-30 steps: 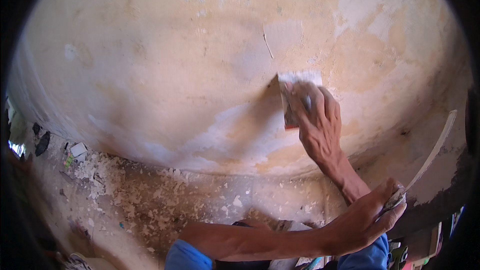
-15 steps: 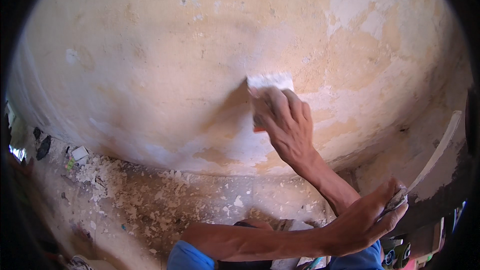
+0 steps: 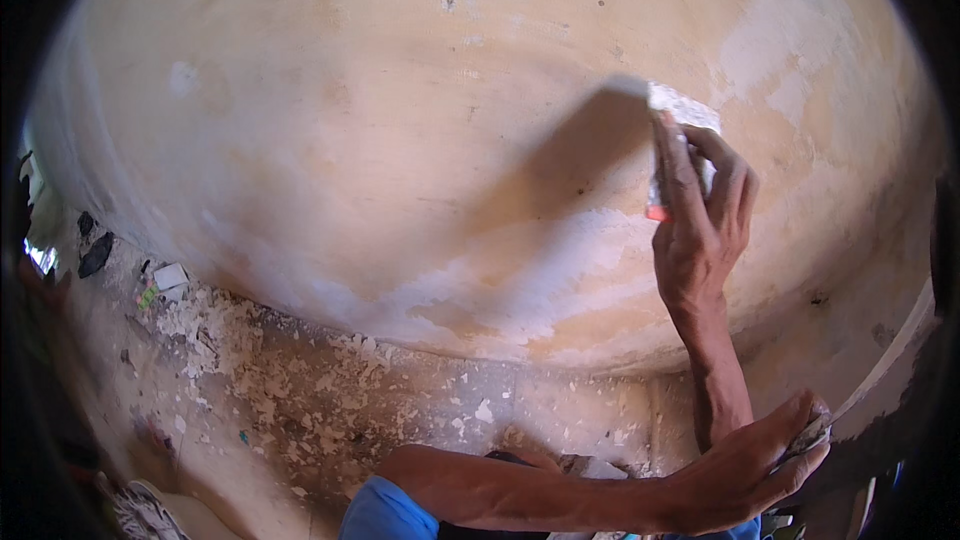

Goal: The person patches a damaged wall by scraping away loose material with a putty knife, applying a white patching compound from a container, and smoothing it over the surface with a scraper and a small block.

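The plastered wall [image 3: 400,140] fills most of the view, buff and mottled, with pale filler patches low down and at the upper right; below it the floor [image 3: 330,400] is strewn with white flakes of scraped paint or plaster, thickest toward the left; a few small scraps of litter lie near the wall's foot at the far left.

The right hand [image 3: 700,220] is raised high on the wall, fingers closed around a putty knife [image 3: 672,140] whose pale, filler-coated blade lies flat against the surface, its reddish handle end showing below the knuckles; a second ago that hand worked lower and nearer the middle of the wall, then slid left, and now it has swung up and to the right, leaving a smooth grey streak trailing down-left from the blade; this reads as one broad upward stroke nearly spent, spreading filler thin over the bare patch.

The left hand [image 3: 745,470] stays low at the bottom right, forearm crossing the body, clamped on a second, filler-caked tool [image 3: 812,435] whose kind I cannot tell; it has hardly shifted.
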Motion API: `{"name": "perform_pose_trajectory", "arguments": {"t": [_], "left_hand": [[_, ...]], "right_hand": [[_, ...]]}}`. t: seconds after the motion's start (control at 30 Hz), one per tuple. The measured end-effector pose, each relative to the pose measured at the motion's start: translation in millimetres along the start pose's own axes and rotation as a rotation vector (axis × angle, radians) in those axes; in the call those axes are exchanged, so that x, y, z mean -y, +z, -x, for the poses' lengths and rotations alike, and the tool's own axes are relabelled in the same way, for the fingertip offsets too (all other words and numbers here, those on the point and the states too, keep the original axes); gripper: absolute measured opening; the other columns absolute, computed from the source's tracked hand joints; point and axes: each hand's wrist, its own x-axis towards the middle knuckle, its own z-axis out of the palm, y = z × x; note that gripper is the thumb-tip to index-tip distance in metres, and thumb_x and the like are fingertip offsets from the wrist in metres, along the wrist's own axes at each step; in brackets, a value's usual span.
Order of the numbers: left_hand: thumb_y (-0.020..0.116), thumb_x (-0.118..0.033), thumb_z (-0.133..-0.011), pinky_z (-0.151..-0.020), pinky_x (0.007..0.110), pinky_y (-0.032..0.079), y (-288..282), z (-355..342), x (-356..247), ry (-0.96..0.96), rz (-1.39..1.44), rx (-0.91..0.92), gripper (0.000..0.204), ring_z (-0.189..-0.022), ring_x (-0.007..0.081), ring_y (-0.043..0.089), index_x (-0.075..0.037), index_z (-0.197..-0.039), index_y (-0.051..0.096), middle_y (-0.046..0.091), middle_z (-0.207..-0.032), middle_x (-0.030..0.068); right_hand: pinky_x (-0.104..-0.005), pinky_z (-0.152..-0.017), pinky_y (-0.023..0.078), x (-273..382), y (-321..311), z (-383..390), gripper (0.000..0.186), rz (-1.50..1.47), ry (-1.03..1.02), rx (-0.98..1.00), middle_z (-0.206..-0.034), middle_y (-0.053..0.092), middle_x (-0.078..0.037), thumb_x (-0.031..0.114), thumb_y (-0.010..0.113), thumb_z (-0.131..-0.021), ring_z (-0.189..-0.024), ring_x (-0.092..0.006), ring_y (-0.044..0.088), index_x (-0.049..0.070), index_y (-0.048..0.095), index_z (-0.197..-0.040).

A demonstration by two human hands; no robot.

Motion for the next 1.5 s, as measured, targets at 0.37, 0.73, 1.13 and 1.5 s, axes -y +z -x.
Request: {"name": "perform_pose_trajectory", "arguments": {"t": [0.37,0.73,1.13,1.5], "left_hand": [[0.034,-0.028,-0.107,-0.066,0.033,0.037,13,-4,-6,0.204,0.024,0.011,0.033,-0.062,0.0167,0.035,-0.010,-0.080,0.033,0.035,-0.071,0.0007],[0.045,-0.009,-0.102,-0.085,0.035,0.044,-7,17,14,0.111,0.056,0.040,0.025,-0.088,0.0232,0.053,0.005,-0.122,0.039,0.050,-0.099,0.0141],[0.044,-0.011,-0.103,-0.095,0.036,0.042,36,23,25,0.487,-0.455,-0.255,0.035,-0.098,0.0267,0.053,0.008,-0.131,0.034,0.050,-0.108,0.0186],[0.042,-0.014,-0.104,-0.085,0.038,0.042,8,19,10,0.196,-0.267,-0.116,0.027,-0.086,0.0261,0.050,0.006,-0.122,0.040,0.048,-0.098,0.0159]], "right_hand": [[-0.0329,-0.089,0.043,56,31,-72,0.054,-0.023,-0.209,-0.175,-0.118,0.060,-0.004,0.003,0.069,-0.078,-0.105,-0.0216,0.055,0.018,0.064,-0.130],[-0.0380,-0.087,0.043,69,31,-14,0.063,0.061,-0.239,0.303,-0.134,0.047,-0.010,0.004,0.064,-0.080,-0.118,-0.0283,0.048,0.018,0.053,-0.141],[-0.0351,-0.070,0.040,108,65,-92,0.053,0.111,-0.267,0.004,-0.125,0.045,-0.012,0.016,0.065,-0.079,-0.105,-0.0267,0.048,0.002,0.056,-0.129],[-0.0357,-0.078,0.046,71,51,-109,0.045,0.042,-0.228,-0.043,-0.123,0.054,-0.005,0.007,0.070,-0.076,-0.108,-0.0241,0.051,0.015,0.066,-0.120]]}}
